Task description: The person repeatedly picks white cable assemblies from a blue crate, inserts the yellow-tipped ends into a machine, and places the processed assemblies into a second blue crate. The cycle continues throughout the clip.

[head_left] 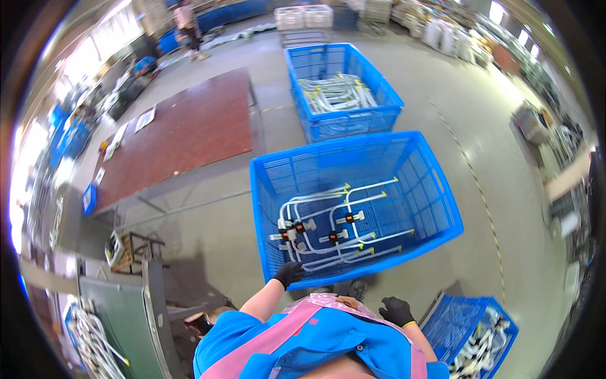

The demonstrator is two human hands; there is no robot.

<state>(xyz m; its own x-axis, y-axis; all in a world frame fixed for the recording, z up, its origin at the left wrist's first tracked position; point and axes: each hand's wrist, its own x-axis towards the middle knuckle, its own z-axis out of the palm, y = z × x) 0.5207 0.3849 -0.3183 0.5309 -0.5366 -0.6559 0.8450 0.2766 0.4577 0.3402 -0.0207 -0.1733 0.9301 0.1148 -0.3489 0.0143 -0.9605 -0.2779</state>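
Observation:
A large blue slatted crate (451, 221) stands right in front of me. Inside lie several bent white tube frames (344, 235) with yellow ends and black clamps. My left hand (289, 273), in a black glove, is over the crate's near left corner, fingers stretched inward beside the nearest frames. Whether it touches the rim or a frame I cannot tell. Lower right, outside the crate, my right hand (396, 311), also black-gloved, hangs with its fingers apart and nothing in it. It is near a smaller blue crate (451, 325) of white and black parts.
Behind the large crate stands another blue crate (385, 112) full of white tubes. A reddish-brown table (196, 126) fills the left. A green-grey panel (123, 322) and bundled white tubes (88, 335) are lower left. Far back, a person (186, 25) stands.

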